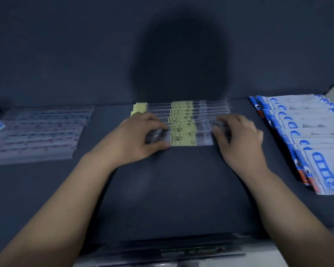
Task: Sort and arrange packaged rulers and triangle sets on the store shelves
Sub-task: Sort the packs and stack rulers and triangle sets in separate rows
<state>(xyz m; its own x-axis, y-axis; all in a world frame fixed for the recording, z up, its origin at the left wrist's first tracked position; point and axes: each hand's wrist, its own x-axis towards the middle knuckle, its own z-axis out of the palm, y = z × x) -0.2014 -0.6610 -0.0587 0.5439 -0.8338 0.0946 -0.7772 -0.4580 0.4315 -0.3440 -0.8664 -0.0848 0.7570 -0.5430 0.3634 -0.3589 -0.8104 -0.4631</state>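
A row of yellow-labelled rulers [182, 116] is laid on the shelf [172, 189] between the hands. The nearest ruler [183, 139] is gripped at its ends by the left hand [141, 139] and right hand [239, 137], fingers curled. Clear rulers [41, 132] are spread left of the left hand; triangle sets [307, 135] are fanned right of the right hand.

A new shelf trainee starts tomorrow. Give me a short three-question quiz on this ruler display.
1. On which side of the yellow-labelled rulers do the blue packets lie?
2. True or false: the left hand and right hand are both clear of those rulers.
3. The yellow-labelled rulers are: A) in an overlapping row, B) standing upright, C) scattered far apart.
Key: 1 right; 2 false; 3 A.
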